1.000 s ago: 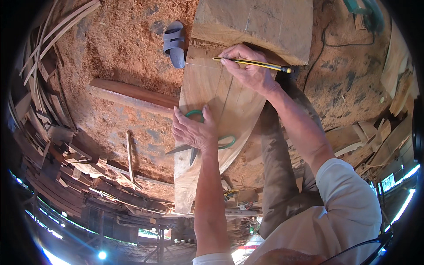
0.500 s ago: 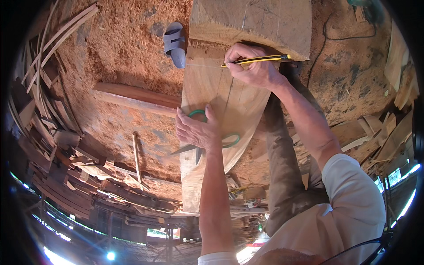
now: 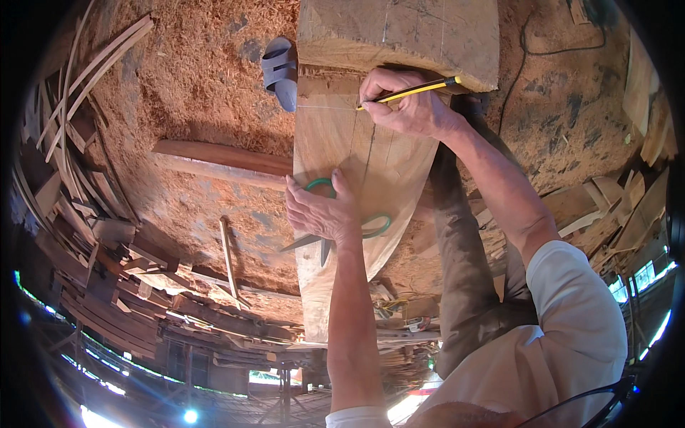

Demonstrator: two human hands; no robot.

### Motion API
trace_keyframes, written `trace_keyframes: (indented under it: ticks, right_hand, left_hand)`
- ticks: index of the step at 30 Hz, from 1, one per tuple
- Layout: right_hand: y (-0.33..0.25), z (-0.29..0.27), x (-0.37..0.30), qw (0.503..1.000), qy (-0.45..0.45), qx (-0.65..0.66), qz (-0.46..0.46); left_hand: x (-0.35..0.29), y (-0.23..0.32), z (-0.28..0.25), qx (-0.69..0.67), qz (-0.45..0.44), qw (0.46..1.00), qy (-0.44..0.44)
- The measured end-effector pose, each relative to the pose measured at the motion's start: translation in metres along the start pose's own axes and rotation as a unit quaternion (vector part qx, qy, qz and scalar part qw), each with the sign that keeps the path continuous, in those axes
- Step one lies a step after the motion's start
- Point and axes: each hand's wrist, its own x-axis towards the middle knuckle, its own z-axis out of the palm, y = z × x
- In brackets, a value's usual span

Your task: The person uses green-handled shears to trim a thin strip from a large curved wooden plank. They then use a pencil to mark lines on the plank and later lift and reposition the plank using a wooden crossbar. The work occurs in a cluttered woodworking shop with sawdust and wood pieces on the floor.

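My right hand [image 3: 403, 103] pinches a yellow-and-black pencil [image 3: 421, 90], its tip touching the broad wooden plank [image 3: 335, 146] just below a thick timber block [image 3: 399, 36]. A pale line runs across the plank from its left edge to the pencil tip, and darker lines go lengthwise. Lower on the plank, my left hand [image 3: 321, 207] lies with fingers stretched and thumb apart near the left edge. Beneath it are green-handled scissors [image 3: 377, 227], their blades spread toward the lower left; the palm and wrist hide their middle.
A grey slide sandal [image 3: 280, 73] lies on sawdust-covered ground left of the block. A reddish timber beam [image 3: 228, 158] butts toward the plank's left side. Scrap wood [image 3: 107, 228] is heaped at the left, more at the right. A dark cable [image 3: 524, 53] curves over the ground at upper right.
The pencil's back end has tilted slightly upward, while its tip stays near the same spot on the line. My left hand keeps its place over the scissors. The view has shifted a little.
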Motion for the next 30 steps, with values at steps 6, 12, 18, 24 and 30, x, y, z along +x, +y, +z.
trace_keyframes:
  ticks: [6,12,18,24,30]
  right_hand:
    - [0.003,0.001,0.0,1.0,0.02,0.008,-0.014]
    - [0.005,0.001,-0.004,0.999,0.018,0.026,-0.008]
    - [0.007,0.005,-0.003,0.999,0.025,0.034,-0.004]
    - [0.007,0.009,-0.003,0.997,0.044,0.058,-0.005]
    - [0.009,0.014,0.0,0.995,0.079,0.05,-0.035]
  left_hand:
    - [0.001,0.002,-0.002,-0.006,-0.007,1.0,-0.008]
    - [0.001,0.003,-0.003,-0.01,-0.002,1.0,-0.003]
    - [0.001,0.003,-0.004,-0.01,-0.006,1.0,-0.015]
    - [0.0,0.002,-0.003,-0.012,-0.009,1.0,-0.017]
    - [0.0,0.003,-0.001,-0.005,-0.003,1.0,-0.003]
